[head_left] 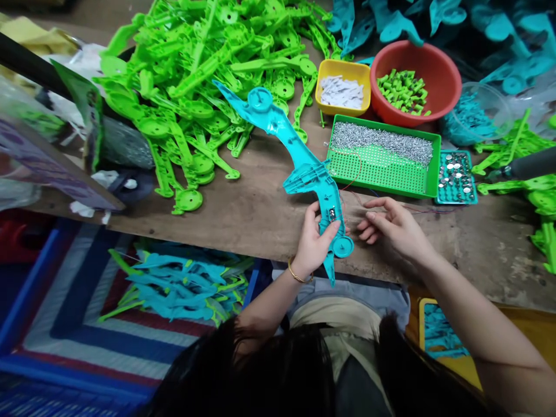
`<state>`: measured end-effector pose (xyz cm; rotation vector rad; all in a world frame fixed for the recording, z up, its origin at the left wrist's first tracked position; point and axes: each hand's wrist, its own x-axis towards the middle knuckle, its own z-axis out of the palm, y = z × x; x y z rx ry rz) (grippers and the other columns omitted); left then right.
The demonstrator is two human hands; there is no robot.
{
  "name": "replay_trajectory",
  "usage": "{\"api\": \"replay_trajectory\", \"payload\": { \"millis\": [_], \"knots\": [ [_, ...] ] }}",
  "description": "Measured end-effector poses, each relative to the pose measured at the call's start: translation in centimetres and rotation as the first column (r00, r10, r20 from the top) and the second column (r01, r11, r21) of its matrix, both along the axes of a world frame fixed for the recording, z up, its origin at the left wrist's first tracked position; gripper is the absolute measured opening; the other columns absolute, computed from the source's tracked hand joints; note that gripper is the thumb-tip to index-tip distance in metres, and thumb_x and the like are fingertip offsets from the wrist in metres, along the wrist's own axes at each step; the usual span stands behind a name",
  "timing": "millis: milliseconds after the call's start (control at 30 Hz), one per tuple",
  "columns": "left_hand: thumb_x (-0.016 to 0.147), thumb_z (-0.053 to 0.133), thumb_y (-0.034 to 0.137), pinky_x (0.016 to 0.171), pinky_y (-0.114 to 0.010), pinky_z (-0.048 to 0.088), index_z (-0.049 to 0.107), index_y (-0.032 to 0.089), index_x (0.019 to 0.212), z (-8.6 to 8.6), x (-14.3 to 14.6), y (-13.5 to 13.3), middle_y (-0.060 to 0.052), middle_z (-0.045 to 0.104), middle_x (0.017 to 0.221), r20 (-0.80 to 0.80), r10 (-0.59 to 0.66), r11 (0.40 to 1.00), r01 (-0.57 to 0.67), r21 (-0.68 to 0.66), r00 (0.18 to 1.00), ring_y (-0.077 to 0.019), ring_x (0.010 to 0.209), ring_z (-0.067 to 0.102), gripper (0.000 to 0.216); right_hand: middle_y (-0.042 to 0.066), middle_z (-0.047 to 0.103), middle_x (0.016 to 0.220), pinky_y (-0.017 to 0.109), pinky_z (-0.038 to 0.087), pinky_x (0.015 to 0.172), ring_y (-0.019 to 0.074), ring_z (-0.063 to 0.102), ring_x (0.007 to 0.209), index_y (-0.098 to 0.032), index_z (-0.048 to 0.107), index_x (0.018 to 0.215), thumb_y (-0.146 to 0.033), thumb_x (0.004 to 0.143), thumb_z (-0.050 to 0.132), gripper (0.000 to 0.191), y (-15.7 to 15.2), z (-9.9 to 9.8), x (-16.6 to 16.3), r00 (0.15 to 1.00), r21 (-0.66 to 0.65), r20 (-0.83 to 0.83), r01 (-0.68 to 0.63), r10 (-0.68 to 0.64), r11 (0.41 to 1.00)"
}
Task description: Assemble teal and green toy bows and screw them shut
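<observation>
A long, curved teal plastic shell half lies at a slant over the table's front part, its hollow, ribbed inside facing up. My left hand grips its lower end, the thumb pressed near a small dark part seated in the shell. To the right of the shell, my right hand hovers with fingers loosely bent and apart. Thin red and dark wires run between the shell and the right hand; whether the fingers touch them I cannot make out.
A large heap of green plastic shells covers the back left. A green tray of screws, a yellow tub with white pieces, a red bowl and a small teal tray stand right. A blue crate sits below left.
</observation>
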<state>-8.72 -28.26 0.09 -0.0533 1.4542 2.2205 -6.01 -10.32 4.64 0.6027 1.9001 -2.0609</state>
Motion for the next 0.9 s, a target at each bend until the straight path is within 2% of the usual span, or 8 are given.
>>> {"api": "replay_trajectory", "payload": {
  "millis": [100, 167, 267, 367, 467, 600, 700, 900],
  "knots": [
    [0.078, 0.073, 0.039, 0.065, -0.032, 0.061, 0.039, 0.025, 0.121, -0.1, 0.0, 0.0, -0.004, 0.067, 0.102, -0.004, -0.004, 1.0, 0.004, -0.001, 1.0, -0.0183, 0.075, 0.072, 0.056, 0.0, 0.069, 0.069, 0.021, 0.051, 0.048, 0.0122, 0.066, 0.057, -0.02, 0.054, 0.09, -0.048, 0.079, 0.068, 0.033, -0.4, -0.1, -0.2, 0.995, 0.175, -0.103, 0.032, -0.014, 0.984],
    [0.079, 0.072, 0.039, 0.066, -0.033, 0.061, 0.038, 0.025, 0.121, -0.1, 0.0, 0.0, -0.003, 0.068, 0.099, -0.009, -0.001, 1.0, 0.001, -0.001, 1.0, -0.0187, 0.075, 0.071, 0.056, 0.004, 0.072, 0.083, 0.023, 0.054, 0.054, 0.0146, 0.069, 0.071, -0.02, 0.057, 0.097, -0.047, 0.08, 0.067, 0.033, -0.6, -0.1, -0.2, 0.99, 0.191, -0.143, 0.045, -0.017, 0.98],
    [0.078, 0.073, 0.04, 0.067, -0.033, 0.061, 0.038, 0.026, 0.12, -0.1, 0.0, 0.1, -0.003, 0.067, 0.102, -0.012, 0.001, 1.0, -0.001, 0.002, 1.0, -0.0176, 0.073, 0.071, 0.056, 0.009, 0.071, 0.11, 0.027, 0.057, 0.058, 0.0192, 0.071, 0.088, -0.022, 0.056, 0.11, -0.05, 0.083, 0.063, 0.039, -0.8, 0.2, -0.2, 0.988, 0.133, -0.152, 0.023, -0.003, 0.991],
    [0.078, 0.073, 0.039, 0.067, -0.033, 0.06, 0.038, 0.027, 0.12, -0.1, 0.0, 0.1, -0.001, 0.065, 0.099, -0.006, 0.003, 1.0, -0.003, 0.001, 1.0, -0.0156, 0.07, 0.069, 0.056, 0.007, 0.071, 0.105, 0.026, 0.052, 0.053, 0.0176, 0.07, 0.077, -0.023, 0.061, 0.105, -0.049, 0.087, 0.059, 0.031, -1.3, 0.5, -0.4, 0.982, 0.249, -0.183, 0.002, 0.045, 0.968],
    [0.079, 0.072, 0.038, 0.072, -0.033, 0.059, 0.039, 0.026, 0.12, -0.3, 0.0, 0.1, 0.0, 0.064, 0.097, -0.039, 0.015, 1.0, -0.015, -0.014, 0.999, -0.0148, 0.073, 0.068, 0.054, 0.003, 0.071, 0.086, 0.03, 0.052, 0.064, 0.0164, 0.066, 0.075, -0.024, 0.069, 0.089, -0.039, 0.085, 0.064, 0.016, -2.0, 0.6, -0.8, 0.928, 0.502, -0.34, 0.041, 0.153, 0.864],
    [0.081, 0.07, 0.037, 0.09, -0.034, 0.052, 0.043, 0.024, 0.12, -0.5, -0.1, -0.1, -0.004, 0.065, 0.111, -0.154, 0.027, 0.996, -0.039, -0.075, 0.988, -0.0186, 0.102, 0.064, 0.049, 0.004, 0.067, 0.084, 0.03, 0.05, 0.067, 0.0159, 0.062, 0.077, -0.024, 0.071, 0.088, -0.033, 0.087, 0.063, 0.012, -3.1, 0.3, -1.6, 0.802, 0.709, -0.45, 0.054, 0.393, 0.703],
    [0.082, 0.069, 0.034, 0.096, -0.035, 0.048, 0.042, 0.024, 0.122, -0.6, -0.2, -0.1, -0.006, 0.062, 0.12, -0.166, 0.014, 0.997, -0.027, -0.078, 0.986, -0.0194, 0.112, 0.06, 0.049, 0.006, 0.066, 0.092, 0.03, 0.051, 0.068, 0.0167, 0.063, 0.083, -0.024, 0.071, 0.094, -0.032, 0.09, 0.058, 0.016, -3.6, -0.4, -2.2, 0.716, 0.79, -0.459, 0.058, 0.525, 0.611],
    [0.082, 0.068, 0.028, 0.091, -0.032, 0.049, 0.043, 0.023, 0.122, -0.5, -0.1, 0.0, -0.006, 0.063, 0.116, -0.144, 0.029, 0.996, -0.04, -0.077, 0.989, -0.0179, 0.107, 0.061, 0.048, 0.007, 0.069, 0.096, 0.031, 0.052, 0.074, 0.018, 0.063, 0.088, -0.024, 0.07, 0.096, -0.027, 0.093, 0.053, 0.017, -3.1, -1.1, -2.8, 0.564, 0.859, -0.465, 0.102, 0.682, 0.502]
  ]
}}
